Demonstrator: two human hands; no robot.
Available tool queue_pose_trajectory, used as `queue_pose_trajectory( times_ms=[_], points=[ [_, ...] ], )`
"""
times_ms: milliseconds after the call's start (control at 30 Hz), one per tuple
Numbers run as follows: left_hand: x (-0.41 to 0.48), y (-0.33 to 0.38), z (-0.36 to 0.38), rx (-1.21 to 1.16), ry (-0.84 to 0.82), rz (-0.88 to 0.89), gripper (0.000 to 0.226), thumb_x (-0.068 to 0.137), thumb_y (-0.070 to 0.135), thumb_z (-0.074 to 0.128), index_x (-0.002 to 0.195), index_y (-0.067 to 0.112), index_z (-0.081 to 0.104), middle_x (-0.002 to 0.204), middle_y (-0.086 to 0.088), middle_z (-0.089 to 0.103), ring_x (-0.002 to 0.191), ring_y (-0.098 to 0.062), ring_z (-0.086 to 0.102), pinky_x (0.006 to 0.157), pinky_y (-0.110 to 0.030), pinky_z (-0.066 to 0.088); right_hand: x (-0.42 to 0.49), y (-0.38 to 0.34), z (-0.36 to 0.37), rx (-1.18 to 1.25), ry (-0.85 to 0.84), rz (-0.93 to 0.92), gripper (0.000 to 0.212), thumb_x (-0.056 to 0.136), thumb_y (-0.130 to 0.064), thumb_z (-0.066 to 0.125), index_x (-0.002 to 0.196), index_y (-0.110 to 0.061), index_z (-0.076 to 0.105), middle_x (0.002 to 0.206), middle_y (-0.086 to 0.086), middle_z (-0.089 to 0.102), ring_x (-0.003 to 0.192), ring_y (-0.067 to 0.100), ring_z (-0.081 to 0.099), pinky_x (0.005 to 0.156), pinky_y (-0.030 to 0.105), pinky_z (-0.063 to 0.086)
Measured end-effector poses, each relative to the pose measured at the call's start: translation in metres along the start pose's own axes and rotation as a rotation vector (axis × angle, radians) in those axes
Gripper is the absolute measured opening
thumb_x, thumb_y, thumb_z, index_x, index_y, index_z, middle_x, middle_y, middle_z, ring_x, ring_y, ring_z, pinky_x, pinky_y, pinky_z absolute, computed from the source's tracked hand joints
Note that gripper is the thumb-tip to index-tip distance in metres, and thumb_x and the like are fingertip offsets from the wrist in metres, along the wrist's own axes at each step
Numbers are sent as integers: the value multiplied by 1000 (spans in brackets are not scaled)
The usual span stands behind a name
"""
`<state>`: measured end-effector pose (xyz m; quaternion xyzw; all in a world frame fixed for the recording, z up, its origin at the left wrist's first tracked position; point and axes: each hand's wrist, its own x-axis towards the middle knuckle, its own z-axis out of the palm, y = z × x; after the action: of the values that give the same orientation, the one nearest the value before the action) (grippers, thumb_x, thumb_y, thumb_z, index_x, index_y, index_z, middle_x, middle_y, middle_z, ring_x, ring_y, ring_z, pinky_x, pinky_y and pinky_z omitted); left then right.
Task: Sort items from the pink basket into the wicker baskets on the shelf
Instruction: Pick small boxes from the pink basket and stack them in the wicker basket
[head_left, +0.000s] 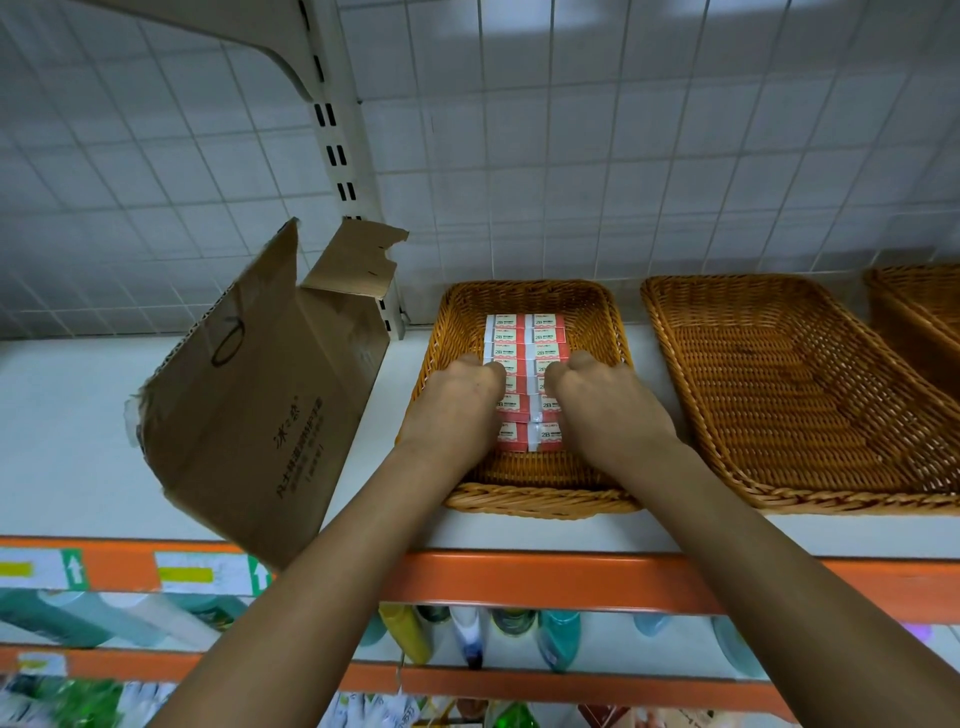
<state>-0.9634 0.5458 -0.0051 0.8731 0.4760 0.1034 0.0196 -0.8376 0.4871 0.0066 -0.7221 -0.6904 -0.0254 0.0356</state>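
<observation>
Both forearms reach up-frame to centre: left hand & right hand curled shut, flanking the 2B boxes, stack's long axis running up-frame in the wicker basket

There was only one view, from a wide-angle camera on the person's head. It looked forward and down onto a white shelf with an orange front edge, and it faced the gridded back wall. The camera stood near: both forearms entered from the bottom edge and reached to the wicker basket in the middle. The lens bent the straight lines at the borders. Lower shelves with bottles appeared blurred below.
</observation>
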Motion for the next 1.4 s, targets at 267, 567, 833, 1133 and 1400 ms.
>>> queue_pose_trajectory(
  times_ms=[267, 567, 833, 1133, 1400],
  points=[
    [1, -1, 1, -19, -39, 10, 39, 89, 30, 62, 123, 13, 54, 126, -8, 52, 112, -27, 53, 90, -35, 49, -2, 0, -2, 49, -7, 24, 41, 95, -28, 52, 131, -11, 44, 128, 11, 49, 109, 29, 55, 91, 35, 44],
    [0, -4, -6, -20, -206, 44, 68, 80, 39, 72, 136, 16, 42, 136, -5, 39, 124, -26, 42, 101, -36, 41, -4, 0, -2, 45, -26, 4, 50, 91, -37, 55, 133, -11, 42, 129, 9, 47, 112, 26, 52, 97, 36, 40],
    [0, -5, -5, -16, -173, 60, 62, 82, 32, 72, 135, 15, 45, 136, -6, 42, 124, -24, 43, 102, -34, 40, 0, 0, 0, 42, -38, 27, 50, 93, -29, 55, 135, -10, 39, 132, 12, 46, 112, 33, 53, 94, 37, 44],
    [-3, 5, -19, 193, -63, 129, 64, 82, 56, 62, 133, 21, 47, 130, -2, 51, 113, -23, 54, 86, -36, 49, 1, 3, -8, 120, -47, 42, 52, 91, -21, 60, 137, -10, 38, 130, 13, 42, 114, 30, 52, 91, 34, 47],
    [8, 65, -31, 158, 111, 147, 30, 92, 36, 49, 117, 20, 56, 115, -3, 55, 104, -29, 58, 79, -38, 48, -27, 46, -33, 118, 138, 16, 35, 91, -16, 53, 124, -9, 47, 121, 11, 45, 113, 29, 47, 89, 36, 43]
  ],
)
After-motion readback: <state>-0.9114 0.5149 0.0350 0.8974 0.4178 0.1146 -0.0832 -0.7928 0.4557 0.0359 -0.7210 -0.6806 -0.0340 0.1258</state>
